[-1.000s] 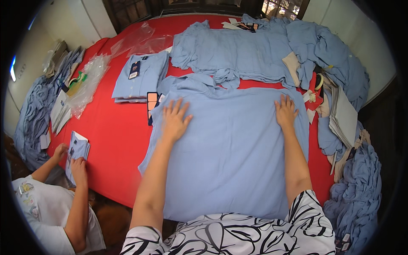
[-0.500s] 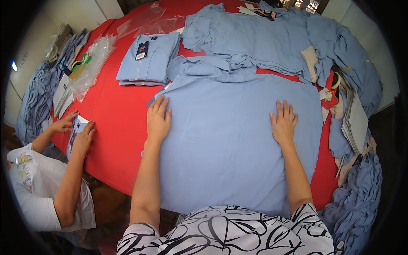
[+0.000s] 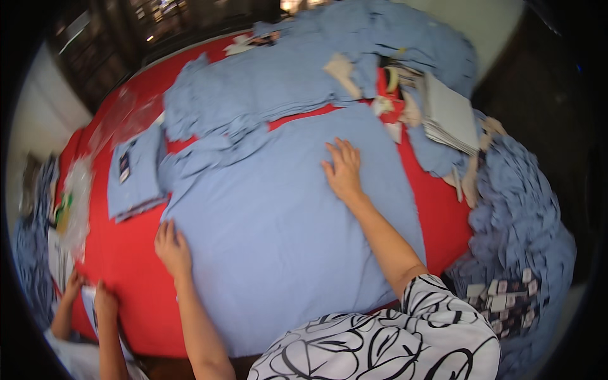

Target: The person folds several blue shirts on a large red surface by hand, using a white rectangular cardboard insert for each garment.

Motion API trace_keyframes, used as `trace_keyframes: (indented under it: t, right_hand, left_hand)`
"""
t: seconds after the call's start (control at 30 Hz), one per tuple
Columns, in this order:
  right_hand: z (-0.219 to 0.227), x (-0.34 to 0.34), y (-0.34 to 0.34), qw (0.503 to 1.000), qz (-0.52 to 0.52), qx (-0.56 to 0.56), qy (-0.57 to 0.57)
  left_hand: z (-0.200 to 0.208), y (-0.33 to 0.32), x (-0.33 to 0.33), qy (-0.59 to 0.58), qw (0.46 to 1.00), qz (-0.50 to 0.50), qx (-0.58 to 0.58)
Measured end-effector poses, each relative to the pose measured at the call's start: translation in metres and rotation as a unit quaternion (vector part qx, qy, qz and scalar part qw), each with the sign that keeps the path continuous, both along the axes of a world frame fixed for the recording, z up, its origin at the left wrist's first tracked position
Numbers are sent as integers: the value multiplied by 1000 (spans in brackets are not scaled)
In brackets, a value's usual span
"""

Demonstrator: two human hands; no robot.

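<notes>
Lower along the shirt point(image 3: 272, 247) than half a second ago, the person's left hand point(image 3: 173, 250) now sits at its left edge, while the right hand point(image 3: 345, 171) keeps to the upper right part; the view itself has swung, tilting the table in frame. The two hands are well apart. The right lies palm down on the fabric, fingers spread, in from the shirt's right edge; whether the left, its fingers extended, pinches the fabric cannot be told. Pale blue and spread nearly flat, the shirt lies between the hands and beneath the right, running to the table's near side by the patterned top point(image 3: 354, 348). Its far left corner is rumpled just beside a folded stack point(image 3: 149, 183) bearing a dark tag point(image 3: 124, 166). To the left, a broad band of red cloth point(image 3: 136, 266) leaves room up to a second person's hands point(image 3: 106, 303) and some clear plastic point(image 3: 79, 196). On the right, the red band narrows between the shirt and a blue heap point(image 3: 519, 196), with white cards point(image 3: 451, 114) farther up. Beyond the far edge, piled garments point(image 3: 253, 88) leave only a thin red sliver.
</notes>
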State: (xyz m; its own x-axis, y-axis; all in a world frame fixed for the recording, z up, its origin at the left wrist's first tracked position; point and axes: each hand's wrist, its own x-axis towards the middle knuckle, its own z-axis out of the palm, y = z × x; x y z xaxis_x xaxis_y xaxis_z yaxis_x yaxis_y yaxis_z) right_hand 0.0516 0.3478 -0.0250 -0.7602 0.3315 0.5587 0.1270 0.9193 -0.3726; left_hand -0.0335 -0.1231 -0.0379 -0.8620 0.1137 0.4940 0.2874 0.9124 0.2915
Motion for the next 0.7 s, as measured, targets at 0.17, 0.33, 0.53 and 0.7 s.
trace_keyframes:
  t: [0.17,0.33,0.53,0.7]
  right_hand:
    - [38,32,110,978,-164,85,97]
    - [117,59,256,868,-488,94,-7]
    - [111,62,297,935,-264,83,-221]
    - [134,105,323,926,-224,235,-194]
  left_hand:
    - [16,12,8,-41,999,21,-9]
    - [7,14,3,-43,999,10,-9]
    - [9,-8,-4,-13,999,-29,-19]
    - [28,-25,14,-29,997,-71,26]
